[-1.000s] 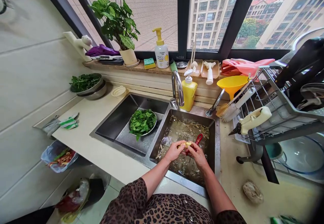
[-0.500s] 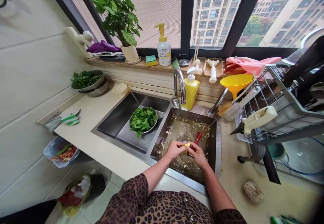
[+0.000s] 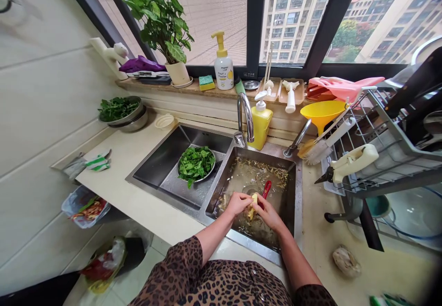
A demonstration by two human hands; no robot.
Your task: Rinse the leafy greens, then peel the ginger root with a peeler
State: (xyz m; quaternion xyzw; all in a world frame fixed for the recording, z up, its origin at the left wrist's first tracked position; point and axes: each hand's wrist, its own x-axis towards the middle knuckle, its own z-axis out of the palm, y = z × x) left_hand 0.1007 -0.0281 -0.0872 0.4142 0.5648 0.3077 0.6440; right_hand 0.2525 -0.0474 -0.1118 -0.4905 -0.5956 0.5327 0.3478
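Note:
Over the water-filled right sink basin, my left hand (image 3: pixel 241 203) and my right hand (image 3: pixel 268 211) are close together, fingertips pinched on a pale yellow piece of peeled ginger (image 3: pixel 252 207). It hangs lengthwise between them, with its lower end below my fingers. A red handle (image 3: pixel 266 189) sticks out beyond my right hand, slanting up and away; its other end is hidden by the fingers. Whether my right hand also grips it, I cannot tell. Bits of peel (image 3: pixel 281 174) float on the cloudy water in the right basin (image 3: pixel 299 195).
The left basin (image 3: pixel 155 165) holds a bowl of green leaves (image 3: pixel 196 164). Between the basins rises a faucet (image 3: pixel 247 117), beside a yellow pump bottle (image 3: pixel 261 124). A wire rack (image 3: pixel 373 112) stands right, with a brown lump (image 3: pixel 346 261) on the counter. Bins (image 3: pixel 86 207) are lower left.
The ginger has turned from mostly hidden in my fingertips to hanging lengthwise below them. The red handle has shifted slightly left. Both hands stay over the right basin.

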